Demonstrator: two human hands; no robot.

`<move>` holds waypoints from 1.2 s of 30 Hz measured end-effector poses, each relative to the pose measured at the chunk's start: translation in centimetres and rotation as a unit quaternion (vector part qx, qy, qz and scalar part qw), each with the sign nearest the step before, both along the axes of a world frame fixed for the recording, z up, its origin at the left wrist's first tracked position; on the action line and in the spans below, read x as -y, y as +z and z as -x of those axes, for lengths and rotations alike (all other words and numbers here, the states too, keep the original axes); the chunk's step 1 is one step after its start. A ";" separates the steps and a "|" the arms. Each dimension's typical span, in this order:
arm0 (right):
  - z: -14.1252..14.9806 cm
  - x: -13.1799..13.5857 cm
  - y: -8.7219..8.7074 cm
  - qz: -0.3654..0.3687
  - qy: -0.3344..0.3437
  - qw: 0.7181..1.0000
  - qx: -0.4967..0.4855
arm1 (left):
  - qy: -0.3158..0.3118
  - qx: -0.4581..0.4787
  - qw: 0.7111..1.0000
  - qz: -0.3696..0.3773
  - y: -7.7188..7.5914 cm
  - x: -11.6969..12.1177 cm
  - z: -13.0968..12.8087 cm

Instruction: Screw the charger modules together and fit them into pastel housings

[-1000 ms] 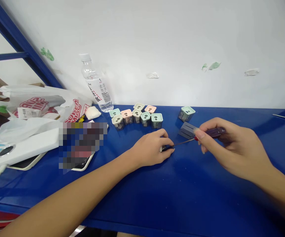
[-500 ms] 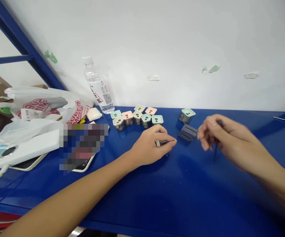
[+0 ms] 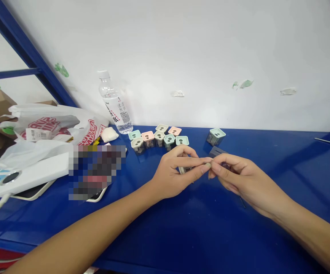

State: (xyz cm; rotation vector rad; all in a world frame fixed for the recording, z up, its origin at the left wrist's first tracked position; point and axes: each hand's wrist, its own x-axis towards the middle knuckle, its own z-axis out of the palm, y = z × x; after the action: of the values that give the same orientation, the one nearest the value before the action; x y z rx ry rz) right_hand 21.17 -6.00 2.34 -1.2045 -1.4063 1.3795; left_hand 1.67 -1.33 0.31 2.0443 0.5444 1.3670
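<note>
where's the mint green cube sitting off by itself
In the head view, the mint-topped cube sits at the far edge of the blue table, right of the pastel cube cluster, behind the grey block.

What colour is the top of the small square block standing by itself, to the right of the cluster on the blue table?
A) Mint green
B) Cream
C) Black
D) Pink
A. The small square block standing apart, right of the cluster of pastel-topped blocks on the blue table, has a mint-green top with dark holes in it.
</note>
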 end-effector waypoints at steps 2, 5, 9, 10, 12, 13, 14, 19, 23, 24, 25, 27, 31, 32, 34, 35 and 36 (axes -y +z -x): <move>0.0 0.1 -0.1 -0.029 -0.007 1.000 -0.004 | -0.006 0.006 1.000 0.016 0.0 0.1 -0.1; 0.0 0.3 -0.1 -0.074 -0.009 0.997 -0.005 | -0.015 0.017 0.999 0.034 0.1 0.3 -0.2; -0.1 0.4 0.4 -0.104 -0.013 0.994 0.006 | -0.018 -0.014 0.999 0.033 0.0 0.2 0.0; -0.2 0.4 0.6 -0.105 -0.014 0.994 0.015 | -0.019 -0.031 0.999 0.024 -0.1 0.1 0.1; -0.5 0.2 1.0 -0.096 -0.012 0.995 0.036 | -0.027 -0.060 0.998 0.005 -0.4 -0.1 0.2; -0.6 0.1 1.1 -0.089 -0.008 0.995 0.047 | -0.034 -0.073 0.997 -0.003 -0.5 -0.1 0.3; -0.8 0.0 1.1 -0.082 -0.002 0.995 0.058 | -0.042 -0.083 0.996 -0.011 -0.6 -0.1 0.3; -0.7 -0.1 1.0 -0.057 0.050 0.992 0.097 | -0.074 -0.113 0.987 -0.086 -0.6 0.1 0.3; -0.5 0.2 1.0 -0.056 0.061 0.991 0.102 | -0.112 -0.117 0.982 -0.102 -0.4 0.3 0.3; -0.5 0.2 1.0 -0.061 0.061 0.991 0.106 | -0.120 -0.117 0.980 -0.103 -0.4 0.3 0.3; -0.5 0.3 1.0 -0.069 0.060 0.989 0.113 | -0.126 -0.118 0.980 -0.104 -0.5 0.4 0.3; -0.4 0.3 0.9 -0.079 0.060 0.986 0.134 | -0.131 -0.117 0.979 -0.106 -0.6 0.4 0.3; -0.3 0.4 0.6 -0.074 0.060 0.980 0.173 | -0.139 -0.110 0.978 -0.113 -0.8 0.2 0.3; -0.2 0.5 0.6 -0.078 0.058 0.978 0.184 | -0.142 -0.110 0.977 -0.114 -0.9 0.2 0.2; -0.1 0.7 0.4 -0.095 0.050 0.972 0.211 | -0.144 -0.113 0.976 -0.116 -0.9 0.2 0.2; 0.0 0.8 0.3 -0.103 0.046 0.968 0.224 | -0.146 -0.113 0.976 -0.118 -0.9 0.2 0.2; 0.1 0.9 0.2 -0.109 0.043 0.965 0.234 | -0.148 -0.114 0.975 -0.117 -0.9 0.3 0.2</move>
State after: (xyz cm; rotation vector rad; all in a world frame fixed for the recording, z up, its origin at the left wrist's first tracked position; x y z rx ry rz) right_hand 21.12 -6.91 2.52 -1.3891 -1.9015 0.9932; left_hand 1.48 -1.59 -0.59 2.3792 0.1637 1.0676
